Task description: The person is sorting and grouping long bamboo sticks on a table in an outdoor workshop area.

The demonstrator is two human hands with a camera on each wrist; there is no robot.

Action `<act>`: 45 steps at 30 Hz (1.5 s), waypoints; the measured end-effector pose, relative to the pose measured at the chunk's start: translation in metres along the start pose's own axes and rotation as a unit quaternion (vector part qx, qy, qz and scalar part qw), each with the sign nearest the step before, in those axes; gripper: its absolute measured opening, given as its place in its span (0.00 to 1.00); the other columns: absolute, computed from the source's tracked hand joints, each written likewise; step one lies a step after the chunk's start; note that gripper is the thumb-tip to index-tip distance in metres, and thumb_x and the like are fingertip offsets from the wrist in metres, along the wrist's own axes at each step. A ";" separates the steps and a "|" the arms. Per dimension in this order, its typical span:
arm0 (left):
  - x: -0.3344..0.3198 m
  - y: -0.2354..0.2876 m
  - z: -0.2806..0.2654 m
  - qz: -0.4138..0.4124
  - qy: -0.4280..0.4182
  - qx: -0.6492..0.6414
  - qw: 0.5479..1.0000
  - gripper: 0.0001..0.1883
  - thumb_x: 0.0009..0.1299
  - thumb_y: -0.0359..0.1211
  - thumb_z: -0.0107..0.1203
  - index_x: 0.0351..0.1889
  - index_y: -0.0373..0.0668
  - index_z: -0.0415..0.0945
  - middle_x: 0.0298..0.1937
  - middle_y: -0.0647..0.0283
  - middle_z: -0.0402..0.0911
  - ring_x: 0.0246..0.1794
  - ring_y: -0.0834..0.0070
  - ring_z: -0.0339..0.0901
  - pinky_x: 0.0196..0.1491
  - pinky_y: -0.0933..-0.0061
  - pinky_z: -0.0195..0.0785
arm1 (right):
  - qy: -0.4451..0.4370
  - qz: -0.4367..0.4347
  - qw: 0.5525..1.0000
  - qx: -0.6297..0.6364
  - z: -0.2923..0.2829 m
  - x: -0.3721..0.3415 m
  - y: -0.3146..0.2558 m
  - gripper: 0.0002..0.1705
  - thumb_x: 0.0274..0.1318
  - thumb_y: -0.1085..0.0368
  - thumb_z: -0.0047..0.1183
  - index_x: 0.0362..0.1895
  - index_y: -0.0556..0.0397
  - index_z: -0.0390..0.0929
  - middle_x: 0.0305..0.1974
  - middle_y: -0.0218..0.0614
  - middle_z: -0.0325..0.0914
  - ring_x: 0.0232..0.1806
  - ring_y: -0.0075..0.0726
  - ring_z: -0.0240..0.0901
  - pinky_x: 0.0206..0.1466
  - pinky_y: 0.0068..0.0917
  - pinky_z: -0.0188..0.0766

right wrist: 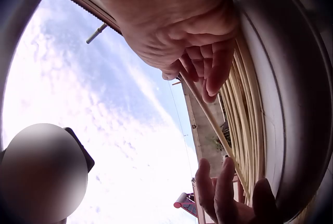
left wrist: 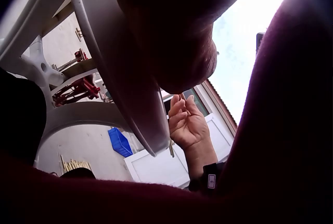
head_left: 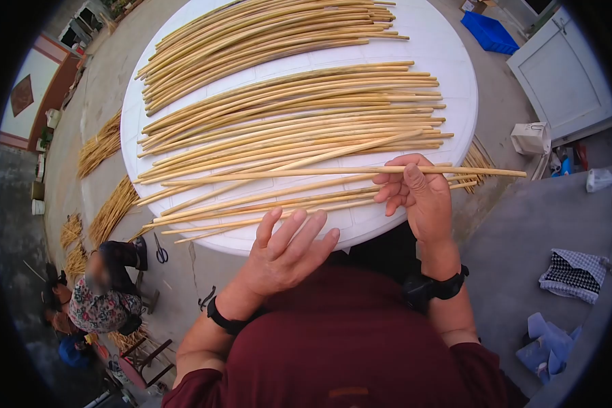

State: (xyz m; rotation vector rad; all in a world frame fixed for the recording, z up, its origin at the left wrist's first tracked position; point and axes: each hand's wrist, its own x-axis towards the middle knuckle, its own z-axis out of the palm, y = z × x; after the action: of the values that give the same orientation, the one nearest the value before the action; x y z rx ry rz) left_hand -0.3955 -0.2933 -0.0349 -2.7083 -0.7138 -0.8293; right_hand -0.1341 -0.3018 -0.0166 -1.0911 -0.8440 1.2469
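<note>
My right hand (head_left: pixel 425 204) pinches a long, slender tan stick (head_left: pixel 483 171) near its right end, between thumb and fingers. In the right wrist view the held stick (right wrist: pixel 208 112) slants from those fingers toward the left hand (right wrist: pixel 225 195). The left hand (head_left: pixel 289 253) is spread near the table's front edge, fingers extended beside a few loose sticks (head_left: pixel 272 208), with nothing gripped. Under the held stick lies a wide group of similar sticks (head_left: pixel 285 126) across the round white table (head_left: pixel 455 61). A second group (head_left: pixel 265 34) lies at the far side.
Dry stalk bundles (head_left: pixel 114 209) lie on the ground to the left, near scissors (head_left: pixel 161 253). A person in a floral top (head_left: pixel 102 309) sits at lower left. A blue crate (head_left: pixel 489 31) and white door (head_left: pixel 564 71) stand at upper right. Checked cloth (head_left: pixel 574 275) lies at right.
</note>
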 end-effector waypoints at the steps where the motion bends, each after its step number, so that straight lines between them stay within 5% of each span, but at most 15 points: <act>1: 0.003 0.000 0.000 -0.023 -0.004 0.025 0.999 0.22 0.67 0.32 0.62 0.60 0.55 0.78 0.70 0.56 0.69 0.74 0.56 0.58 0.71 0.44 0.56 | 0.003 0.018 1.000 -0.001 0.000 0.002 -0.001 0.26 0.74 0.47 0.44 0.48 0.61 0.76 0.37 0.47 0.83 0.30 0.32 0.83 0.25 0.20 0.77; 2: -0.001 0.000 0.006 -0.086 -0.031 0.017 0.996 0.29 0.69 0.38 0.62 0.69 0.50 0.70 0.76 0.52 0.60 0.80 0.50 0.47 0.75 0.34 0.39 | 0.005 0.036 0.999 -0.001 0.000 0.004 -0.004 0.26 0.75 0.47 0.43 0.47 0.61 0.76 0.36 0.48 0.83 0.29 0.33 0.83 0.24 0.20 0.76; 5: 0.014 -0.005 0.004 -0.230 -0.068 -0.024 0.971 0.37 0.68 0.45 0.62 0.74 0.45 0.62 0.79 0.50 0.55 0.81 0.48 0.44 0.76 0.33 0.32 | -0.024 0.089 0.995 -0.030 -0.006 0.004 -0.006 0.30 0.76 0.45 0.39 0.39 0.61 0.78 0.30 0.47 0.83 0.24 0.33 0.81 0.21 0.21 0.76; 9: 0.024 -0.012 0.002 -0.248 -0.125 0.013 0.961 0.40 0.67 0.49 0.61 0.74 0.42 0.62 0.75 0.48 0.58 0.77 0.47 0.51 0.76 0.35 0.31 | -0.116 0.073 0.989 -0.060 -0.019 0.001 -0.007 0.37 0.76 0.42 0.34 0.26 0.60 0.78 0.23 0.45 0.80 0.19 0.32 0.79 0.19 0.20 0.73; 12: 0.022 -0.012 0.002 -0.253 -0.171 0.007 0.952 0.38 0.68 0.49 0.60 0.73 0.44 0.63 0.71 0.48 0.62 0.73 0.48 0.56 0.75 0.35 0.33 | -0.086 0.074 0.992 -0.063 -0.016 0.000 -0.009 0.36 0.76 0.43 0.36 0.24 0.59 0.76 0.22 0.44 0.79 0.18 0.32 0.78 0.19 0.21 0.72; 16: 0.017 -0.012 0.005 -0.247 -0.157 0.012 0.956 0.36 0.70 0.50 0.57 0.73 0.47 0.65 0.71 0.50 0.63 0.74 0.49 0.55 0.75 0.35 0.32 | -0.014 -0.116 0.987 -0.115 -0.020 -0.010 0.008 0.32 0.76 0.46 0.39 0.29 0.58 0.80 0.28 0.46 0.81 0.28 0.36 0.80 0.31 0.28 0.74; 18: 0.020 -0.013 0.006 -0.245 -0.153 0.024 0.957 0.35 0.71 0.52 0.55 0.73 0.47 0.65 0.74 0.51 0.60 0.77 0.49 0.51 0.75 0.35 0.31 | 0.030 -0.262 0.944 -0.200 -0.021 -0.017 0.019 0.29 0.74 0.48 0.42 0.34 0.57 0.85 0.34 0.44 0.85 0.40 0.40 0.84 0.46 0.35 0.77; 21: 0.025 -0.013 0.004 -0.240 -0.176 0.047 0.953 0.37 0.72 0.56 0.51 0.74 0.47 0.64 0.79 0.52 0.54 0.80 0.49 0.45 0.76 0.35 0.30 | -0.023 -0.394 0.770 -0.501 -0.015 -0.014 0.008 0.26 0.74 0.46 0.40 0.46 0.50 0.86 0.50 0.41 0.84 0.60 0.48 0.76 0.68 0.48 0.62; 22: 0.025 -0.013 0.004 -0.240 -0.186 0.050 0.952 0.37 0.73 0.57 0.50 0.74 0.47 0.63 0.80 0.52 0.54 0.81 0.49 0.45 0.76 0.35 0.29 | -0.061 -0.337 0.758 -0.556 -0.017 -0.016 0.014 0.30 0.72 0.40 0.39 0.57 0.44 0.82 0.64 0.33 0.76 0.73 0.47 0.62 0.78 0.55 0.41; 25: 0.021 -0.011 0.002 -0.222 -0.207 0.017 0.953 0.37 0.73 0.57 0.49 0.75 0.46 0.62 0.79 0.53 0.57 0.80 0.51 0.48 0.76 0.36 0.30 | -0.066 -0.260 0.687 -0.675 -0.006 -0.021 0.015 0.34 0.67 0.34 0.39 0.64 0.39 0.78 0.70 0.28 0.69 0.77 0.44 0.53 0.79 0.58 0.33; 31: 0.005 0.005 -0.008 -0.183 -0.209 -0.024 0.960 0.31 0.73 0.49 0.53 0.72 0.47 0.67 0.77 0.53 0.61 0.79 0.53 0.54 0.76 0.35 0.35 | -0.133 -0.266 0.663 -0.687 -0.020 -0.024 0.011 0.31 0.65 0.35 0.41 0.64 0.32 0.77 0.71 0.22 0.67 0.79 0.43 0.51 0.79 0.58 0.31; 37: -0.004 0.003 -0.006 -0.159 -0.161 -0.038 0.973 0.24 0.70 0.41 0.58 0.65 0.52 0.75 0.76 0.52 0.62 0.78 0.51 0.55 0.76 0.35 0.39 | -0.086 -0.284 0.721 -0.626 -0.023 -0.030 0.022 0.21 0.64 0.46 0.53 0.57 0.34 0.82 0.68 0.27 0.72 0.78 0.46 0.51 0.79 0.53 0.36; 40: -0.006 0.002 -0.005 -0.156 -0.141 -0.045 0.977 0.25 0.65 0.35 0.63 0.63 0.54 0.77 0.76 0.52 0.62 0.78 0.50 0.54 0.76 0.35 0.40 | -0.057 -0.316 0.725 -0.609 -0.022 -0.030 0.026 0.16 0.62 0.51 0.56 0.52 0.36 0.84 0.66 0.31 0.74 0.75 0.46 0.57 0.77 0.51 0.42; 45: -0.008 0.004 -0.002 -0.155 -0.104 -0.020 0.982 0.27 0.60 0.30 0.66 0.60 0.54 0.79 0.76 0.52 0.61 0.78 0.48 0.51 0.75 0.38 0.43 | -0.021 -0.373 0.728 -0.574 -0.017 -0.034 0.029 0.12 0.55 0.58 0.62 0.44 0.39 0.86 0.55 0.26 0.79 0.55 0.38 0.66 0.64 0.42 0.55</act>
State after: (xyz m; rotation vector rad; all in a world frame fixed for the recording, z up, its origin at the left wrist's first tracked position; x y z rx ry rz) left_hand -0.4004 -0.3002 -0.0383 -2.7879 -1.2008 -0.6306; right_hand -0.1316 -0.3389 -0.0468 -1.3915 -1.9642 -0.0798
